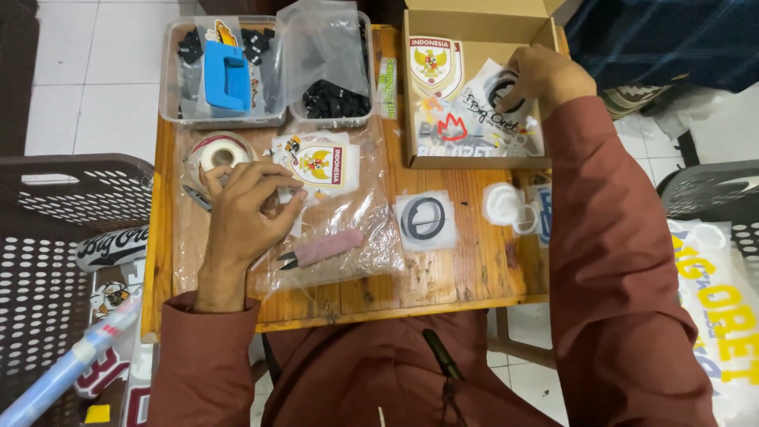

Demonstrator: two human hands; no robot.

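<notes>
Still sorting stickers: right hand (pixel 541 75) pinching a round black sticker (pixel 501 93) in the cardboard box (pixel 474 20), left hand (pixel 241 209) gripping nothing, resting curled on plastic bags (pixel 348 237); another ring sticker (pixel 425 219) waiting on the table (pixel 474 273).

Table (pixel 474 277) tan wood, striped grain. Sleeves (pixel 624 261) maroon, plain. At 11 o'clock, clear tray (pixel 170 95) with a bright blue block (pixel 227 75) and black bits. At 12, second clear tray (pixel 332 119) full of black pieces (pixel 338 99). At 1, brown cardboard box (pixel 474 24); inside, crest sticker (pixel 433 65) red, white and gold, and a red flame sticker (pixel 452 126). Centre: black ring on white sheet (pixel 427 220); pink-handled snips (pixel 320 251). White tape roll (pixel 219 152) at 10. Baskets (pixel 55 237) dark grey, dotted with holes. Banner (pixel 723 316) at 4 white with yellow letters.
</notes>
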